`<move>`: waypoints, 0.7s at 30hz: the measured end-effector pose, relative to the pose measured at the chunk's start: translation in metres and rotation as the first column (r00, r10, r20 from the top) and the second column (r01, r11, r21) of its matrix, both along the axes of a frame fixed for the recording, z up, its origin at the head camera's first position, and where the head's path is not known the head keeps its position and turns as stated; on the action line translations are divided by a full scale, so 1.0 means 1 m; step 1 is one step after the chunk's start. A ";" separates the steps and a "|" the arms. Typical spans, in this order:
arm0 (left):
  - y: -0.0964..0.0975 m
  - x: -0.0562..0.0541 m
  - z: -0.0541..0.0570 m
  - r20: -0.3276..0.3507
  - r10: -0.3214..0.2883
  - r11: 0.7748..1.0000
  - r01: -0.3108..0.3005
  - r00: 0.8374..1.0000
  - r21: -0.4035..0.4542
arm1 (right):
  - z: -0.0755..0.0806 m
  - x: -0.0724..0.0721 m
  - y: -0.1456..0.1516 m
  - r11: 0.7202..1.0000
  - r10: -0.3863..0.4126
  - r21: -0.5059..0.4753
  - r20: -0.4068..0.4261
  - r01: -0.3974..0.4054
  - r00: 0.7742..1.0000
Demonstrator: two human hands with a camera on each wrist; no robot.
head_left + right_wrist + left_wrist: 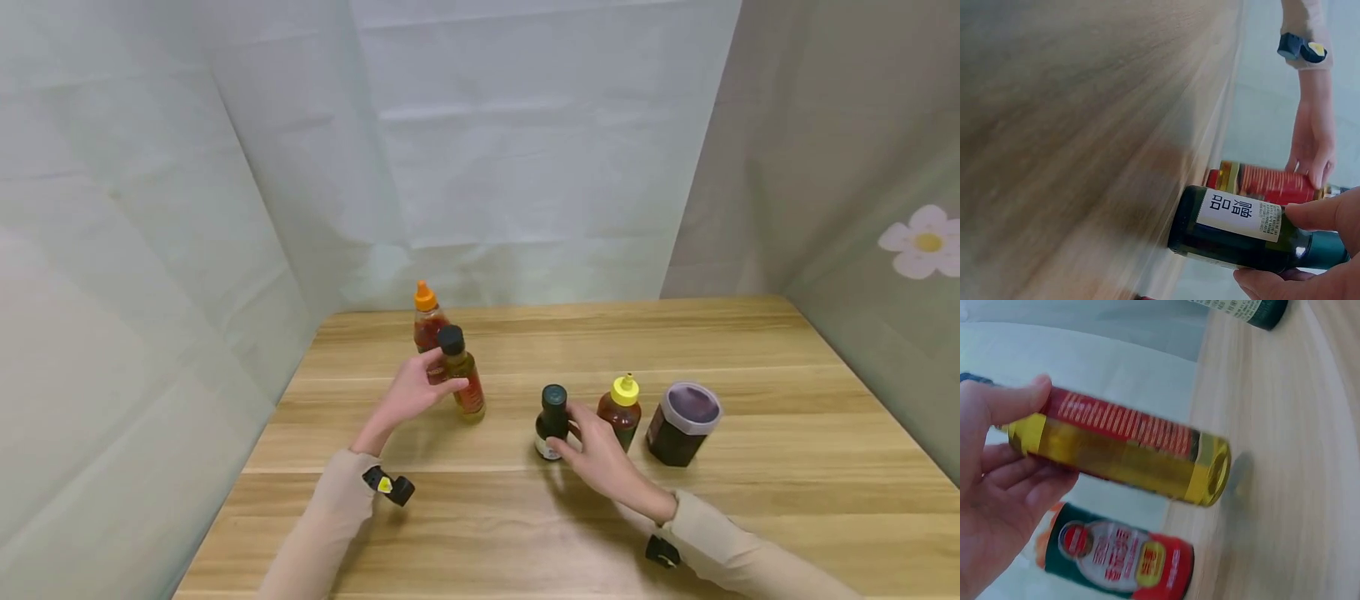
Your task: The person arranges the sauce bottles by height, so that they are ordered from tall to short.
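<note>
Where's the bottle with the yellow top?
In the head view, the yellow-topped bottle stands on the right part of the table, partly behind the right hand and just left of the dark jar.

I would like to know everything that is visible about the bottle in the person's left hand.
The bottle is slim and see-through, glass or plastic by its look, with yellow liquid inside, a red label with pale print, and a dark cap in place. It is roughly upright, just in front of the orange-capped bottle. The left hand grips its upper part. Whether its base touches the table is hard to tell.
</note>
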State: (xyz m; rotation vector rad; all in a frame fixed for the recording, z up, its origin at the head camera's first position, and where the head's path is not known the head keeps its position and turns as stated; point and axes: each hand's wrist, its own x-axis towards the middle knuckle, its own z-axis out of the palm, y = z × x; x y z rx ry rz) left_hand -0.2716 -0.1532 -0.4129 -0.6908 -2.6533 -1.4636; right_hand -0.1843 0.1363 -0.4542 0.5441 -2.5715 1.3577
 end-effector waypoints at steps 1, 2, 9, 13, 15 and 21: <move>0.004 -0.002 0.000 -0.013 0.015 1.000 -0.015 1.000 -0.003 | 0.000 0.000 0.000 1.000 0.002 -0.001 -0.003 -0.002 1.000; 0.007 -0.004 0.001 -0.022 0.031 1.000 -0.031 0.999 -0.002 | 0.000 -0.001 0.000 1.000 0.001 0.001 -0.005 -0.001 1.000; 0.027 -0.017 0.000 -0.066 0.115 0.993 -0.116 0.991 -0.016 | 0.000 0.000 -0.001 1.000 0.001 0.001 0.004 -0.001 1.000; 0.035 -0.025 -0.001 -0.088 0.118 0.993 -0.119 0.989 -0.007 | -0.001 0.000 -0.001 1.000 -0.007 0.001 0.004 0.007 1.000; 0.038 -0.029 -0.002 -0.096 0.126 0.992 -0.126 0.987 0.007 | -0.001 0.000 -0.001 1.000 -0.009 0.004 0.001 0.009 1.000; 0.046 -0.037 -0.002 -0.096 0.179 0.983 -0.174 0.979 0.053 | -0.001 0.000 -0.001 1.000 -0.005 0.010 0.000 0.005 1.000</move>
